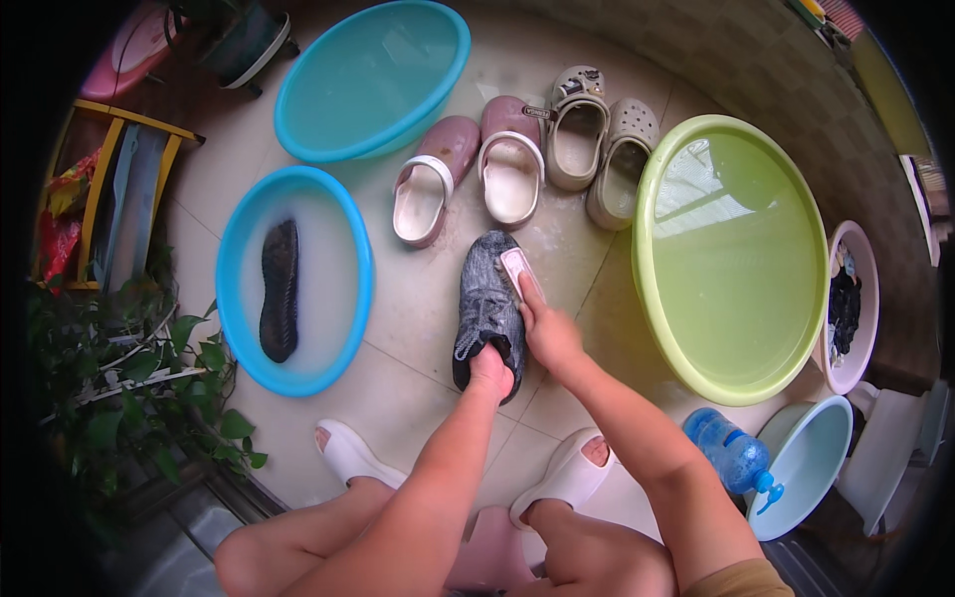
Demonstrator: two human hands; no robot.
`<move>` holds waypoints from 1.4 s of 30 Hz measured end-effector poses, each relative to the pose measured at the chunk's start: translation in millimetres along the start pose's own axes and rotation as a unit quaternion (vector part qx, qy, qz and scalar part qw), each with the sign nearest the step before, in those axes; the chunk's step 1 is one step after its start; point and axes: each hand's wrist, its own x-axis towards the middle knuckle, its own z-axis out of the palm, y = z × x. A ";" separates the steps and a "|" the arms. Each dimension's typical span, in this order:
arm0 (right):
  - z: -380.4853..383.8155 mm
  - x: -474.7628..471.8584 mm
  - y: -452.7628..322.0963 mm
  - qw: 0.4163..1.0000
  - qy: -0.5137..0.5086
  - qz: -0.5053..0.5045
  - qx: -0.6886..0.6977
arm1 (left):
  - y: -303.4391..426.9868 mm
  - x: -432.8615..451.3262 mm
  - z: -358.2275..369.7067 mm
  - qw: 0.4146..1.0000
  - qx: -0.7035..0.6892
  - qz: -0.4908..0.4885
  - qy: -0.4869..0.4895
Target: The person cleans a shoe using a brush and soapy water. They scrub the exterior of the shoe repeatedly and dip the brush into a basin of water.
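Observation:
A grey lace-up fabric shoe (489, 287) is held over the tiled floor, its toe pointing away from me. My left hand (491, 369) reaches into the shoe's opening, its fingers hidden inside. In my right hand (548, 328) is a pink-backed scrub brush (518, 272), bristles against the shoe's right side near the toe. To the left, a dark shoe (279, 291) lies in cloudy water in a small blue basin (364, 276). Beyond the grey shoe stand a pair of pink-and-white clogs (511, 175) and a pair of beige clogs (578, 134).
A large blue basin (282, 134) of water stands at the back left, a green basin (647, 298) of water at right. Near the right edge are a pink basin (869, 298) with dark cloth, a blue pump bottle (727, 451) and a pale basin (828, 463). Leafy plants (142, 410) border the left.

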 end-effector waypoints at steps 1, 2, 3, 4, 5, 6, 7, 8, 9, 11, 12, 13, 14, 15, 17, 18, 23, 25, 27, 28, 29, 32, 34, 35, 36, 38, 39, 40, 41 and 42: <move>7.0 -7.3 1.6 1.000 0.001 -0.005 0.002 | 1.9 2.6 -4.4 1.000 0.000 0.005 -0.001; 21.1 -25.6 9.0 0.999 -0.001 -0.006 0.038 | 1.8 7.3 -12.9 0.999 -0.034 -0.008 -0.019; 32.3 -44.3 18.7 0.998 -0.003 -0.005 0.070 | 0.1 12.4 -15.9 0.996 -0.070 -0.024 -0.038; 41.2 -72.1 25.6 0.998 -0.045 -0.013 0.049 | 1.6 9.6 -15.5 0.998 -0.045 -0.053 0.010; 42.9 -91.5 32.5 0.996 -0.087 -0.020 0.025 | 5.6 -5.1 -1.9 0.997 -0.018 -0.074 0.024; 45.6 -97.9 24.6 0.996 -0.065 -0.010 0.054 | 4.7 2.5 -6.9 0.998 -0.017 -0.062 0.024; 40.8 -91.3 19.6 0.996 -0.069 -0.008 0.056 | 4.2 6.3 -9.1 0.998 -0.013 -0.055 0.024; 32.0 -70.7 14.4 0.998 -0.047 -0.017 0.046 | 1.1 5.3 -12.7 0.999 0.029 -0.027 0.019; 20.9 -43.0 10.0 0.999 -0.017 -0.029 0.035 | -3.4 11.5 -14.3 1.000 0.003 -0.004 -0.012; 7.0 1.1 10.2 0.998 0.030 -0.027 0.043 | -1.1 -2.6 5.7 1.000 0.015 0.008 -0.002; 7.0 2.5 7.2 0.998 0.029 -0.031 0.045 | -0.6 0.6 1.9 1.000 0.014 0.012 0.000; 6.3 3.0 4.5 0.999 0.031 -0.038 0.009 | -1.8 6.5 -4.2 1.000 0.016 0.015 -0.008; 5.7 2.9 2.3 0.998 0.033 -0.045 -0.027 | -3.3 9.9 -9.4 1.000 0.016 0.017 -0.015; 13.1 -10.0 5.5 1.000 0.019 -0.024 0.005 | -3.0 11.7 -10.7 1.000 0.014 0.021 -0.014; 33.1 -62.2 22.2 0.999 -0.038 0.008 0.030 | -3.4 11.8 -12.5 0.999 -0.025 -0.042 0.014; 38.2 -92.8 20.8 0.997 -0.068 -0.031 0.012 | -2.0 12.9 -17.9 0.999 -0.025 -0.040 0.019; 13.2 -33.6 13.0 0.999 -0.048 -0.025 0.001 | -7.0 12.7 -11.6 0.999 0.031 -0.039 0.020; -0.3 0.7 3.9 0.999 0.021 -0.025 0.011 | -2.9 5.0 -1.6 1.000 0.003 0.015 -0.019; 1.3 -7.1 -1.2 1.000 0.018 -0.018 -0.015 | -0.1 1.6 -3.2 1.000 0.016 0.011 -0.020; 3.3 -10.9 -3.8 0.999 0.015 -0.015 -0.040 | 2.9 1.4 -3.9 1.000 -0.010 -0.003 -0.022; 19.7 -29.9 7.6 1.000 0.008 -0.016 -0.018 | 4.8 1.5 -5.2 0.999 -0.036 -0.018 -0.024; 40.2 -90.0 26.4 0.997 -0.052 -0.056 -0.023 | 9.0 -3.4 -2.3 0.997 -0.015 -0.067 0.033; 34.6 -85.6 17.6 0.995 -0.048 -0.068 -0.057 | 8.2 2.2 -12.8 0.998 -0.016 -0.041 0.033; 23.0 -61.3 8.4 0.991 -0.047 -0.076 -0.095 | 4.8 14.1 -25.2 1.000 -0.019 -0.007 0.015; 10.1 -38.7 16.2 0.988 -0.032 -0.069 -0.134 | 1.5 0.4 -2.6 1.000 -0.027 -0.012 -0.009; -3.9 9.0 6.0 0.995 0.014 -0.052 -0.082 | -5.3 3.9 -2.0 1.000 -0.001 0.009 -0.020; -2.5 8.9 1.6 0.995 0.013 -0.054 -0.081 | -3.7 5.3 -0.7 1.000 0.002 0.015 -0.013; -2.6 7.8 -3.3 0.995 0.018 -0.055 -0.087 | -3.1 4.4 -1.3 1.000 0.001 0.015 -0.013; -2.7 6.9 -5.0 0.994 0.023 -0.055 -0.094 | -3.3 2.1 -2.6 1.000 -0.014 -0.006 -0.026; 9.3 -6.9 -1.0 0.996 0.001 -0.043 -0.078 | 1.4 2.2 -3.4 0.999 -0.029 -0.019 -0.039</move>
